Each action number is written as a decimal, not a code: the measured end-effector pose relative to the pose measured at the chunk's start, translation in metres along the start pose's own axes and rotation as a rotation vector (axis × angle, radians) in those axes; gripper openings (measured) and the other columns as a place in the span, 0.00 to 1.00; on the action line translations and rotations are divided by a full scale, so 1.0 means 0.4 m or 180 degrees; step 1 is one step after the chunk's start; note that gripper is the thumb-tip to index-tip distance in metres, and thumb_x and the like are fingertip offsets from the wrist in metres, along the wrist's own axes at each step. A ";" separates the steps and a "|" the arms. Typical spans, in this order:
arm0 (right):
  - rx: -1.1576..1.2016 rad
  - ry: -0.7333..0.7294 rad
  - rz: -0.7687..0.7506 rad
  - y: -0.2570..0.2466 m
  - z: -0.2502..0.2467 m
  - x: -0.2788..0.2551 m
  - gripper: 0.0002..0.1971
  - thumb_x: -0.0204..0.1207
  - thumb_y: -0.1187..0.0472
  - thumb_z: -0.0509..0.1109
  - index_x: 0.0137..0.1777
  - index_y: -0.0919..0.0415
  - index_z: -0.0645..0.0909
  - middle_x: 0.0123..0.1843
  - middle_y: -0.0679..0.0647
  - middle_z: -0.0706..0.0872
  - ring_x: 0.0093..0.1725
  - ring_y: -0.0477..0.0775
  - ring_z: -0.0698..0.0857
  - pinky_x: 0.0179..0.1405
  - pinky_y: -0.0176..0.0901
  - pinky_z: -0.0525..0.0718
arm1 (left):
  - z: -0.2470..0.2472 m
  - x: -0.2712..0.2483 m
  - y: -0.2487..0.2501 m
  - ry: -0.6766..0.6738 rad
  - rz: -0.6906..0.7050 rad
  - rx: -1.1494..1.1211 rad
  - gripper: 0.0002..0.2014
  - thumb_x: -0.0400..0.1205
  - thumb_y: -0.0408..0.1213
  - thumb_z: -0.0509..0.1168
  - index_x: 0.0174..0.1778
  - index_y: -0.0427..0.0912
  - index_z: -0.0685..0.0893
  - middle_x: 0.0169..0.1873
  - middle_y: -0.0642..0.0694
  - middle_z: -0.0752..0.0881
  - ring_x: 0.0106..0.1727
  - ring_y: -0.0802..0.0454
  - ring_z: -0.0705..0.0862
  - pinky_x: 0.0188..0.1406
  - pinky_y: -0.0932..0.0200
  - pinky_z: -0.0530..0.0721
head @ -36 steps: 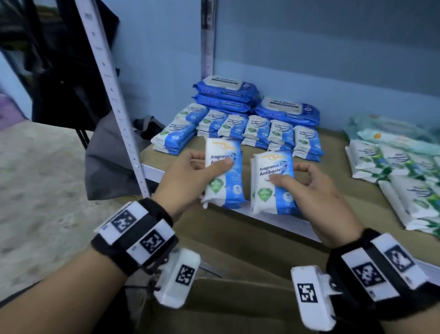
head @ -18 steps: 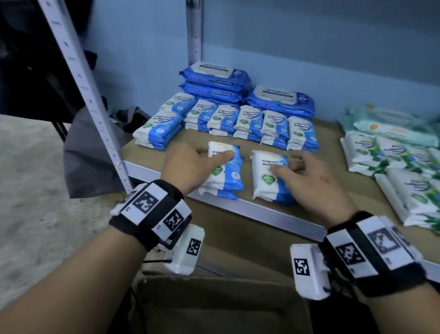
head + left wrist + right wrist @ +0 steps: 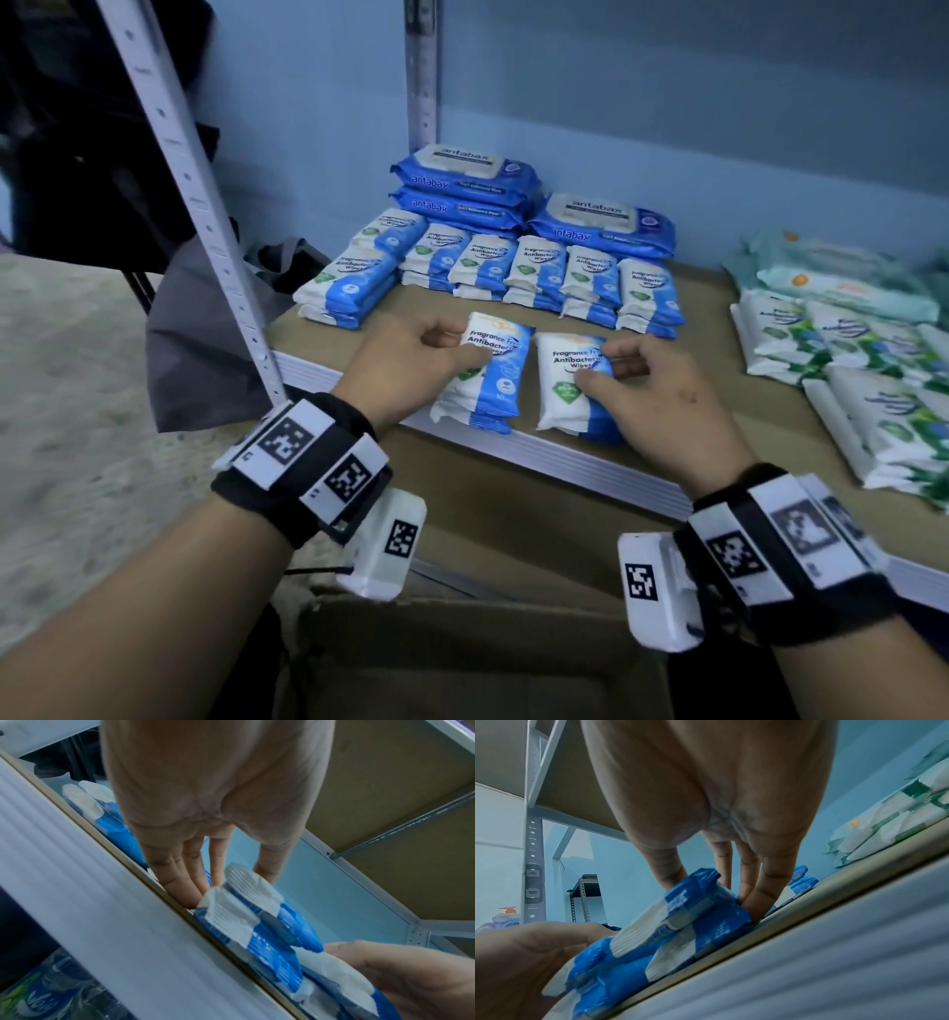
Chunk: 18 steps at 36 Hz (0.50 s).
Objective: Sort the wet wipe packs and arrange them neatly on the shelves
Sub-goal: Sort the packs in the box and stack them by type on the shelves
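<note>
Shelf board (image 3: 719, 329) of brown fibre material, with a ribbed pale metal front edge (image 3: 590, 470), is the landmark here. At the back of the board lie three big dark-blue packs (image 3: 464, 174), flat and soft, with a pale lid label on top. In front of them stands a row of small blue-and-white packs (image 3: 534, 272), and far to the right on the board lie green-and-white packs (image 3: 862, 370).

Near the front edge are two small piles. The left hand (image 3: 405, 365) holds the left pile (image 3: 488, 370), thumb on top and fingers along its side. The right hand (image 3: 652, 390) pinches the right pile (image 3: 570, 390), thumb on the printed face, fingers curled at its right side. Each pile seems to be two packs, the upper a little shifted.

To do this step well, I think both piles should slide back together until they meet the row, with crimped ends aligned. The film is glossy and slippery, so light pressure from above should keep the upper pack from sliding off.
</note>
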State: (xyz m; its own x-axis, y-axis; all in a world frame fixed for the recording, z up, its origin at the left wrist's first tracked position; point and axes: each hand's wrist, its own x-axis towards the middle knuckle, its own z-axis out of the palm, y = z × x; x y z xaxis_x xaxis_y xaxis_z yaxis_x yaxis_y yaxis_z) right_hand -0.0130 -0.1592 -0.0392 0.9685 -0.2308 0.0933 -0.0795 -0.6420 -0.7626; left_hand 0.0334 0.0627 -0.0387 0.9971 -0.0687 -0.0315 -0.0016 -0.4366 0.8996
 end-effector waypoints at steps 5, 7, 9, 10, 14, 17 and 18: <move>-0.0048 -0.0042 -0.0059 -0.008 0.009 -0.007 0.19 0.74 0.47 0.76 0.62 0.52 0.80 0.56 0.45 0.84 0.55 0.43 0.83 0.54 0.40 0.80 | -0.006 -0.005 -0.001 0.0012 0.0046 0.0057 0.21 0.73 0.51 0.78 0.59 0.50 0.82 0.49 0.56 0.86 0.46 0.64 0.85 0.40 0.69 0.77; -0.0090 -0.0074 -0.0076 -0.015 0.013 -0.007 0.20 0.75 0.46 0.75 0.63 0.52 0.80 0.56 0.45 0.84 0.55 0.43 0.82 0.53 0.39 0.80 | -0.009 -0.007 -0.006 0.0210 0.0217 0.0123 0.23 0.71 0.51 0.80 0.57 0.51 0.81 0.51 0.58 0.84 0.48 0.62 0.84 0.43 0.68 0.78; -0.0121 -0.0110 -0.0122 -0.023 0.018 -0.007 0.20 0.75 0.45 0.75 0.63 0.52 0.80 0.56 0.44 0.84 0.55 0.41 0.82 0.49 0.35 0.78 | -0.017 -0.010 -0.010 0.0450 0.0489 0.0370 0.23 0.69 0.54 0.81 0.54 0.52 0.80 0.51 0.59 0.83 0.47 0.58 0.84 0.45 0.63 0.81; -0.0118 -0.0116 -0.0152 -0.028 0.022 -0.007 0.21 0.74 0.44 0.75 0.63 0.52 0.81 0.56 0.44 0.84 0.54 0.40 0.82 0.47 0.33 0.77 | -0.023 -0.010 -0.011 0.0512 0.0619 0.0485 0.22 0.69 0.54 0.80 0.52 0.52 0.81 0.51 0.58 0.83 0.46 0.59 0.84 0.44 0.63 0.80; -0.0094 -0.0121 -0.0179 -0.047 0.048 -0.004 0.21 0.75 0.45 0.75 0.64 0.52 0.81 0.57 0.44 0.83 0.55 0.42 0.82 0.51 0.36 0.76 | -0.047 -0.020 -0.009 0.0380 0.0859 0.0642 0.13 0.72 0.55 0.78 0.42 0.53 0.87 0.41 0.57 0.87 0.38 0.65 0.83 0.34 0.76 0.74; -0.0016 -0.0106 -0.0134 -0.054 0.066 0.004 0.21 0.74 0.47 0.76 0.63 0.53 0.80 0.56 0.44 0.82 0.56 0.44 0.82 0.57 0.41 0.80 | -0.071 -0.031 -0.006 0.0183 0.0770 0.0755 0.12 0.72 0.57 0.76 0.41 0.54 0.88 0.40 0.59 0.87 0.40 0.66 0.84 0.35 0.75 0.76; 0.0025 -0.0083 -0.0119 -0.056 0.070 0.005 0.20 0.74 0.47 0.77 0.62 0.53 0.79 0.55 0.44 0.82 0.56 0.44 0.82 0.57 0.41 0.80 | -0.080 -0.033 -0.007 0.0115 0.0773 0.0830 0.13 0.72 0.57 0.76 0.43 0.55 0.87 0.42 0.60 0.86 0.42 0.66 0.84 0.39 0.71 0.78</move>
State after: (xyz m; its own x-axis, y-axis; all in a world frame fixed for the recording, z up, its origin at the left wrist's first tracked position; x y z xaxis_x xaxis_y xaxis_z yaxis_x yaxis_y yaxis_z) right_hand -0.0029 -0.1249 -0.0397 0.9766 -0.1875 0.1050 -0.0415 -0.6440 -0.7639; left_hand 0.0227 0.0933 -0.0268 0.9674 -0.1689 0.1890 -0.2534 -0.6261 0.7374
